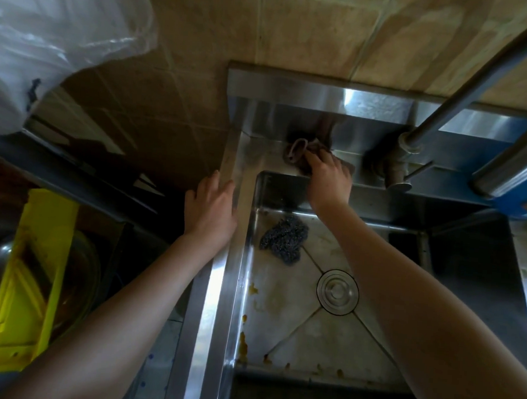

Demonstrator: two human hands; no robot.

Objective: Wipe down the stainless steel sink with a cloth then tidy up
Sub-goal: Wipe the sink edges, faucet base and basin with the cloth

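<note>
One scourer point(284, 239) inside sink point(219, 289); right grip point(330, 172) clutches cloth point(297, 152); left grip point(212, 208) flat, unclenched, on rim.

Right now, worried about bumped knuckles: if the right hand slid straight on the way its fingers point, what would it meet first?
The bunched cloth that the right hand grips comes first. Past it, probably the sink's steel back wall, close behind, though depth is unclear.

The right hand point(330, 175) covered much of the crumpled brown cloth point(297, 152), and its fingertips were out of sight. The blue rounded container point(507, 208) and long steel tap pipe point(466, 97) ran off the right edge.
</note>
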